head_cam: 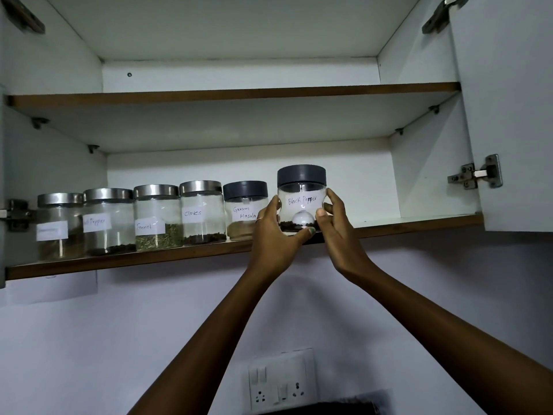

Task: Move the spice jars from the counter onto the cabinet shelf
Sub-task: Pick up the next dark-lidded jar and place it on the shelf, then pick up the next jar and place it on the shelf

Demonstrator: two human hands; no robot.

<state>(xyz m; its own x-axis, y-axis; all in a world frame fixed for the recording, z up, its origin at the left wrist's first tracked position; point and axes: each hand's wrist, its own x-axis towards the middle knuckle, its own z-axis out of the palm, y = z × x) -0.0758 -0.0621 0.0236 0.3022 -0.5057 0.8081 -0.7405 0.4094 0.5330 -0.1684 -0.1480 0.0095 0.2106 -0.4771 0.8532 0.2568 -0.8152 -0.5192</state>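
A clear jar labelled Black Pepper (301,202), with a dark grey lid, sits at the front edge of the lower cabinet shelf (149,257). My left hand (273,232) grips its left side and bottom. My right hand (335,223) holds its right side. To its left stands a row of jars on the shelf: Garam Masala (244,209) with a dark lid, then Cloves (202,212), Fennel (157,218), a pepper jar (109,221) and a jar with a faded label (59,226), all with steel lids.
The upper shelf (233,92) shows nothing on it. The open cabinet door (514,115) hangs at the right with its hinge (475,175). Shelf space lies to the right of the held jar. A wall socket panel (281,381) is below.
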